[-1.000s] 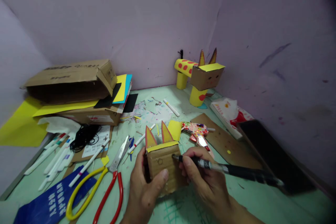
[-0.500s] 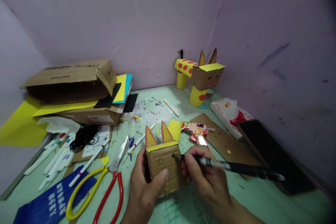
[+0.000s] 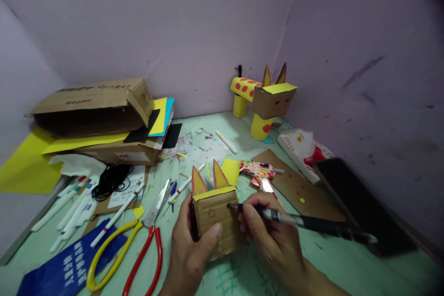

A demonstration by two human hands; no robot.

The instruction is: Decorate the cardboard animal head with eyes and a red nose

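My left hand point(image 3: 189, 252) grips a small cardboard box head point(image 3: 214, 219) with a yellow top strip and two pointed ears, thumb pressed on its front face. A small circle is drawn on that face. My right hand point(image 3: 274, 236) holds a black pen point(image 3: 305, 223) in a writing grip, its tip touching the upper right of the box face. A finished cardboard animal point(image 3: 265, 99) with yellow, red-spotted body stands at the back by the wall.
Red-and-yellow scissors point(image 3: 138, 245) lie left of my hands, beside a blue packet point(image 3: 69, 266) and several white markers point(image 3: 71, 203). Stacked cardboard boxes point(image 3: 97, 115) with coloured paper sit at the left. A patterned glue gun point(image 3: 260, 173), tissue pack point(image 3: 303, 150) and dark tablet point(image 3: 357, 203) are on the right.
The pen tip has shifted very slightly on the box face; the pen's angle changed a little. My left hand and the box stay where they were.
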